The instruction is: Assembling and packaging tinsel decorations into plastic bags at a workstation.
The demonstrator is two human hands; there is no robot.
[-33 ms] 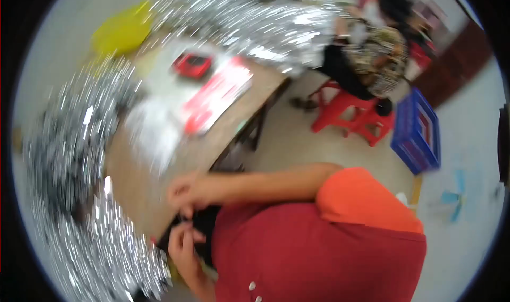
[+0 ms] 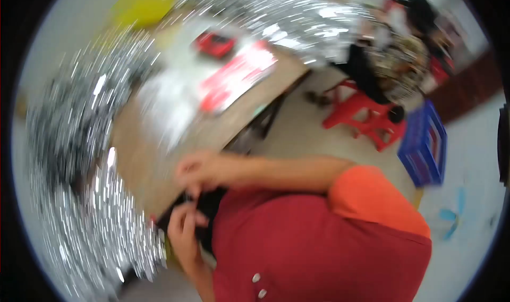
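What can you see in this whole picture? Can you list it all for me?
Shiny material: uncountable, silver, left and top
Table: one, brown, left of middle
Blurry thing: one, yellow, top left
Small object: one, red and dark, on table
Flat item: one, red and white, on table
Plastic: one heap, whitish, on table
Stool: at least one, red, upper right
Crate: one, blue, right
Another person: one, patterned clothing, upper right
Black item: one, black, by the hands
Shirt: one, maroon, orange sleeve, bottom
Right fingers; left fingers: bare, lower left
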